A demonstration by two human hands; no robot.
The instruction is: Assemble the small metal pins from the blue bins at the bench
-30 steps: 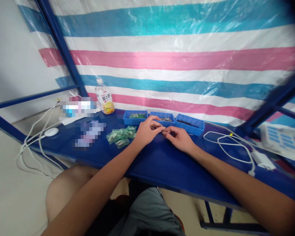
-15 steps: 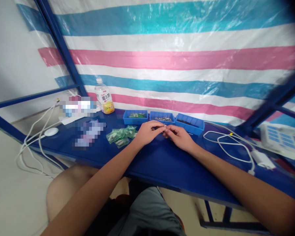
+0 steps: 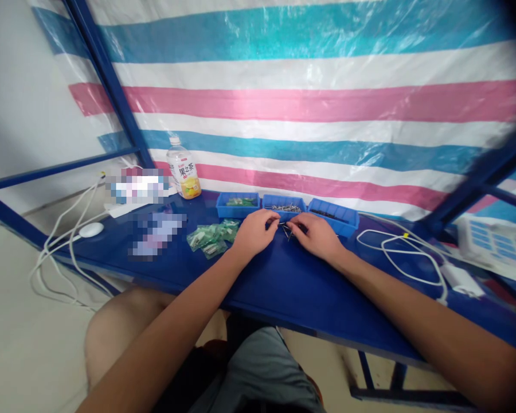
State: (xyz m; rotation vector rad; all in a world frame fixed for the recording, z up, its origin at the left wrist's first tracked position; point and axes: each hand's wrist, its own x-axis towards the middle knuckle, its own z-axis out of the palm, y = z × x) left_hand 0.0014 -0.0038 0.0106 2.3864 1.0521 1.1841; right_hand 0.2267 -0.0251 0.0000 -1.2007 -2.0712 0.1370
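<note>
My left hand (image 3: 257, 232) rests over the blue table with its thumb and fingertips pinched together; what they hold is too small to make out. Facing it, my right hand (image 3: 317, 234) is closed at the fingertips on a thin metal pin. Several thin metal pins (image 3: 288, 232) show in the gap between both hands, some seemingly on the tabletop. Behind the hands stand a blue bin (image 3: 238, 213) with green packets, another blue bin (image 3: 298, 216) with loose metal pins, and a third blue bin (image 3: 346, 227) with dark slender pieces.
Green-tinted small bags (image 3: 212, 236) lie left of my left hand. A drink bottle (image 3: 184, 172) stands at the back left. White cables and an adapter (image 3: 460, 279) lie to the right, near a white panel (image 3: 494, 246). The table's front edge (image 3: 292, 324) runs above my lap.
My hands have drawn slightly apart from being together at the fingertips. The thin metal pins between them now show. The bins and bags stay in place.
</note>
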